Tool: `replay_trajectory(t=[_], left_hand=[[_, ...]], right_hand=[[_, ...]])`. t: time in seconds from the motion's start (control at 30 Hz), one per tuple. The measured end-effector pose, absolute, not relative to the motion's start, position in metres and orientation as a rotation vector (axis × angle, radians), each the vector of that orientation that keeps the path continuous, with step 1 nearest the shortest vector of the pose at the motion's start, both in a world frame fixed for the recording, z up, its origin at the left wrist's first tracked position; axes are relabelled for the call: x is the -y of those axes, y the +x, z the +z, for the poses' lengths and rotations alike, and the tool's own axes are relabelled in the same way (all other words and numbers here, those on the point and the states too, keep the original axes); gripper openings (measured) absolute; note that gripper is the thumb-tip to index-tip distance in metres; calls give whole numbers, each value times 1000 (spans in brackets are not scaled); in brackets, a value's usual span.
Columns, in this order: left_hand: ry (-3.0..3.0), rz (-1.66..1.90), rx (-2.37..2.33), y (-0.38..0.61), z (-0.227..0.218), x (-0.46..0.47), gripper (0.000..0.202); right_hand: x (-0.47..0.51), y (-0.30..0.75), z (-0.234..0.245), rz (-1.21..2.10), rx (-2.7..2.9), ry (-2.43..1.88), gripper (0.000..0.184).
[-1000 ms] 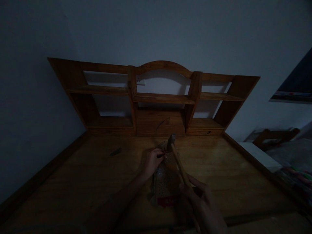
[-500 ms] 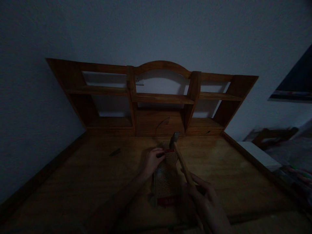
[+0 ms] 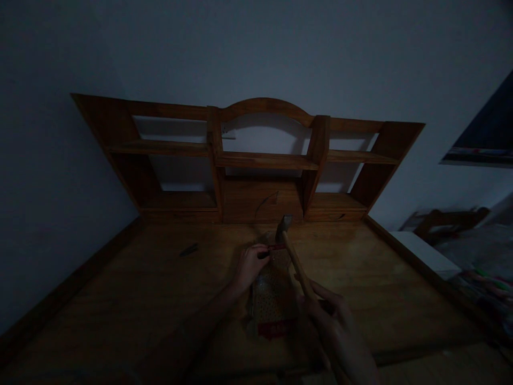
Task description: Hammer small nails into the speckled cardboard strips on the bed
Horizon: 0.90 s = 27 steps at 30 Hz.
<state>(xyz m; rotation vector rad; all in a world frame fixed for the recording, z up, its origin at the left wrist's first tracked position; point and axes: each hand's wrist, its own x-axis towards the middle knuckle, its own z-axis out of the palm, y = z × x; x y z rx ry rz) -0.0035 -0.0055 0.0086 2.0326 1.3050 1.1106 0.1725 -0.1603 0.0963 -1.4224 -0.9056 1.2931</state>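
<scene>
My right hand (image 3: 334, 323) is wrapped round the wooden handle of a hammer (image 3: 297, 263). The hammer's dark metal head hangs by the far end of a flat speckled piece (image 3: 271, 295) lying on the desk, which has red strips at both ends. My left hand (image 3: 248, 267) rests at the far left corner of that piece, thumb and fingers pinched by the far red strip (image 3: 276, 247). What sits between those fingertips is too dark to make out.
A wooden shelf unit (image 3: 262, 160) stands along the back of the desk (image 3: 180, 289). A small dark object (image 3: 189, 249) lies to the left. Beyond the right edge are a white surface (image 3: 425, 254), a wooden chair back (image 3: 452, 219) and a blurred pile (image 3: 489, 289).
The hammer head has shifted slightly left and towards the far red strip. My left hand keeps almost the same place. The view has moved very little.
</scene>
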Motion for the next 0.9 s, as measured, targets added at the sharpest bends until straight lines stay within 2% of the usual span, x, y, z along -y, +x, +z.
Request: replay_trajectory(t=[0.3,0.43,0.6,0.77,0.9], left_hand=[[2004,1096,-1277,-3,6,3,19],[2010,1093,-1276,-4,7,3,16],[2009,1112,-1292,-4,9,5,16],[2005,1100,-1298,-4,8,4,18],[2008,1074,-1306,-4,10,5,18]], right_hand=[[148,162,97,1360,958,-1341,57],[143,158,87,1354,946,-1370,64],[141,159,69,1330,898,-1396,62],[142,159,79,1339,948,-1371,57],[141,160,79,1307,980,-1372,63]])
